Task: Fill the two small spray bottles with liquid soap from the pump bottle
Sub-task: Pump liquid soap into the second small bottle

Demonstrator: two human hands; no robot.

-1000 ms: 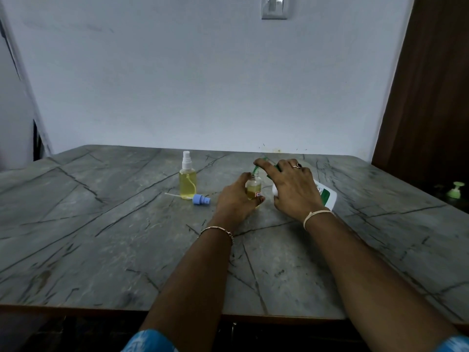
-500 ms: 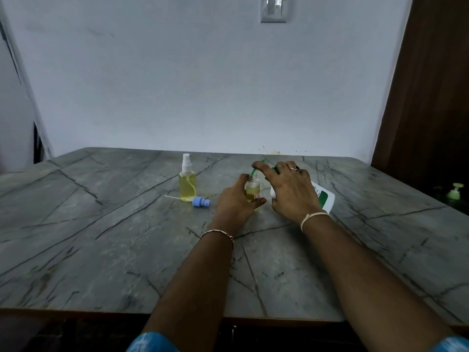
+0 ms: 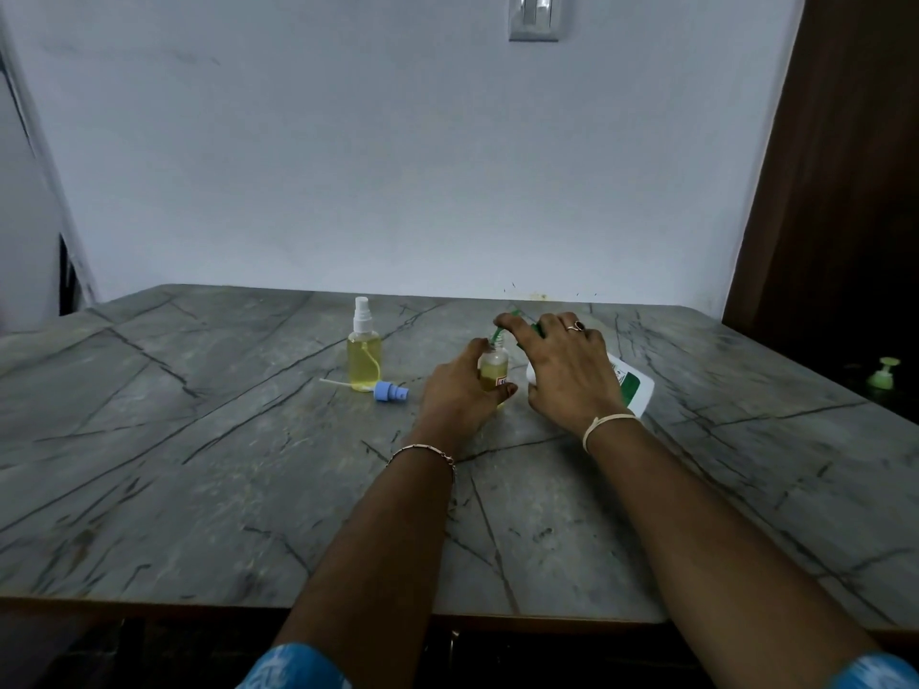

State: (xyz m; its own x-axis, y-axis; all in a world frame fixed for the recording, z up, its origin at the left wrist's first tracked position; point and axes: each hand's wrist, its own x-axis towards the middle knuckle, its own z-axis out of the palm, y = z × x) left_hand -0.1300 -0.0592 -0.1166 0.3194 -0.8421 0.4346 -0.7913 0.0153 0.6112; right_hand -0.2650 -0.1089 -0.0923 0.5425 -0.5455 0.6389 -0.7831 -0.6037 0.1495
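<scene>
Our left hand (image 3: 460,396) grips the small open bottle (image 3: 493,369) mid-table. Our right hand (image 3: 567,372) curls its fingers over the head of the tilted pump bottle (image 3: 632,386), with the green spout (image 3: 497,333) at the small neck. We'd centre the spout and press slowly. The filled spray bottle (image 3: 364,361) stands to the left, with the blue cap (image 3: 391,391) beside it.

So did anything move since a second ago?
Nothing visibly moved. The left hand still grips the small bottle under the green nozzle, the right hand still holds the pump bottle, and the capped spray bottle and blue spray cap stay where they were on the table.
</scene>
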